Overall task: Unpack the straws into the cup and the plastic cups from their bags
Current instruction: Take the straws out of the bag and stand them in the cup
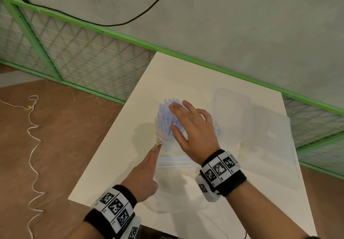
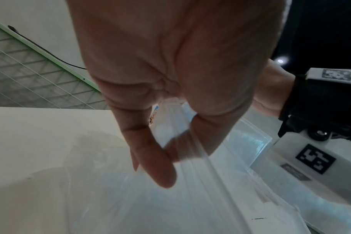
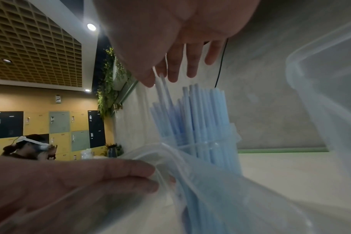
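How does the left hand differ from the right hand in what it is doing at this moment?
The left hand pinches the edge of the clear bag; the right hand holds nothing. The left hand's fingers are closed together, the right hand's are spread and straight. The left hand is beside the cup, the right above the straws. Both wear marker wristbands.

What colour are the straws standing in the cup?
The straws are pale blue, clearest in the right wrist view.
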A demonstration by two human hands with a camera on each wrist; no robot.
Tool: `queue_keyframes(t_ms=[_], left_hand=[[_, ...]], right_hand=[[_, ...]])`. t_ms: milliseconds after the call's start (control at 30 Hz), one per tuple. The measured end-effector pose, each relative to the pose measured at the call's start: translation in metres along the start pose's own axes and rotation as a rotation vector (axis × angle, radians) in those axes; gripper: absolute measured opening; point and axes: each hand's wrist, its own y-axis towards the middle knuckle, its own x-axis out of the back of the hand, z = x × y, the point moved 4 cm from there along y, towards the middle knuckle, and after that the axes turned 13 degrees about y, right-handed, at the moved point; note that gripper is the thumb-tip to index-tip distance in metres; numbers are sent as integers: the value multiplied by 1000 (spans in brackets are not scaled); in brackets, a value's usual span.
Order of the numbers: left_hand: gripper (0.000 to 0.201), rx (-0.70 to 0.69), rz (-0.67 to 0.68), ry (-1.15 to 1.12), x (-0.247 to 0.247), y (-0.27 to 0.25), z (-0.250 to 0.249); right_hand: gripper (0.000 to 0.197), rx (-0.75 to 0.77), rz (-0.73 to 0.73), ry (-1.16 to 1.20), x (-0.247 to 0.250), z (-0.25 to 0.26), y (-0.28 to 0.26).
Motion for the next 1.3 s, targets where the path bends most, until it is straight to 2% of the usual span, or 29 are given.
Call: queue_keyframes(t_ms=[200, 400, 533, 700, 733, 833, 933, 1033, 1133, 1200, 1300], left_hand=[[111, -3, 0, 5, 2, -1, -1], [110, -4, 1, 10, 2, -2, -1], [110, -2, 1, 1, 2, -3, -2], [111, -2, 4, -8, 2, -3, 1], [111, 0, 7, -7, 2, -3, 2], [111, 2, 8, -12, 3, -2, 0], [110, 10, 3, -15, 3, -3, 0], [111, 12, 16, -22, 1, -2, 0], [111, 12, 20, -23, 1, 0, -3], [112, 15, 19, -26, 3, -1, -4], [111, 34, 27, 8, 5, -3, -3]], right_hand=[[19, 30, -248, 42, 7, -13, 7], [15, -51, -275, 127, 17, -17, 20], [4, 36, -258, 105, 8, -16, 13], [7, 23, -260, 157, 7, -20, 1], [7, 15, -223, 149, 4, -21, -1], [23, -29, -92, 142, -2, -21, -10], [39, -36, -60, 163, 8, -13, -15], [52, -5, 107, 2, 1, 2, -19], [57, -72, 241, -113, -16, 2, -26], [54, -59, 167, -77, -8, 7, -25], [35, 156, -36, 102, 3, 33, -34]])
